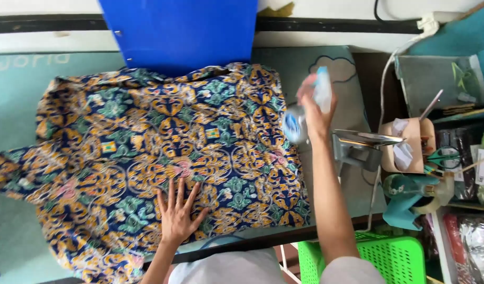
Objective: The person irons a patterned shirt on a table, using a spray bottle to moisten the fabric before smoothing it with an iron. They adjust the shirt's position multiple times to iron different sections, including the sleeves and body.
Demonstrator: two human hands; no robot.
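A patterned shirt (147, 137) in dark blue, gold and green lies spread flat on a pale teal table (21, 89). My left hand (177, 210) rests flat on the shirt's near edge, fingers spread. My right hand (316, 110) is raised over the shirt's right edge and grips a clear plastic bottle (305, 113) with a blue label, blurred by motion. A metal clothes iron (365, 147) stands on the table just right of that hand.
A blue folder (184, 31) stands against the wall behind the shirt. At the right are a cardboard box (410, 147) of small tools, a teal tape dispenser (410, 197), shelves with supplies, and a green plastic basket (389, 257) below the table edge.
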